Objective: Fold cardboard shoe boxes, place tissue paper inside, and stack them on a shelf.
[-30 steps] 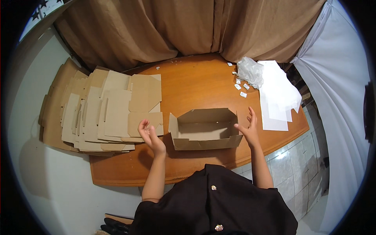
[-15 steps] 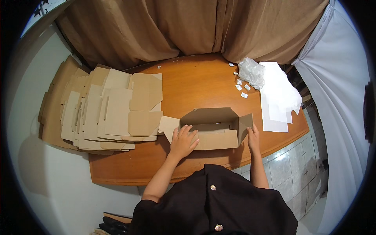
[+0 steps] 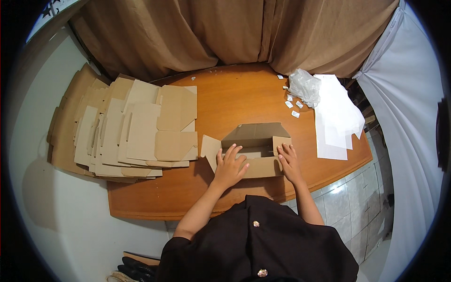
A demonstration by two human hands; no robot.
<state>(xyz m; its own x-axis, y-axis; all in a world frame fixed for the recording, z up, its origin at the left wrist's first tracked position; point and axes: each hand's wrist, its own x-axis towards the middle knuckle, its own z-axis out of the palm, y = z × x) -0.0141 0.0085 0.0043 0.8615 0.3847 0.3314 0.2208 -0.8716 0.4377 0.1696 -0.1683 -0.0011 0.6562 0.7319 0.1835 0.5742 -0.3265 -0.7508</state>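
Observation:
A partly folded brown cardboard box (image 3: 264, 169) sits in front of me at the table's near edge, with its top uncovered. Its tall back panel (image 3: 256, 131) stands up and leans away from me. The left end flap (image 3: 210, 149) sticks outward, while the right end flap (image 3: 282, 142) is folded in over the box's end. My left hand (image 3: 229, 168) rests across the front left rim with its fingers spread. My right hand (image 3: 290, 164) lies against the right end, fingers stretched out over the folded flap. Both thumbs point toward the box's front wall.
A large stack of flattened cardboard boxes (image 3: 136, 131) covers the table's left side. At the right lie white paper sheets (image 3: 331, 136), a crumpled clear plastic bag (image 3: 304, 88) and several small white packets (image 3: 295, 114). A brown curtain (image 3: 169, 33) hangs behind the wooden table (image 3: 235, 94).
The right end flap has swung inward, and my right hand has moved left from its outer edge onto it. My left hand has shifted slightly right along the box's front rim.

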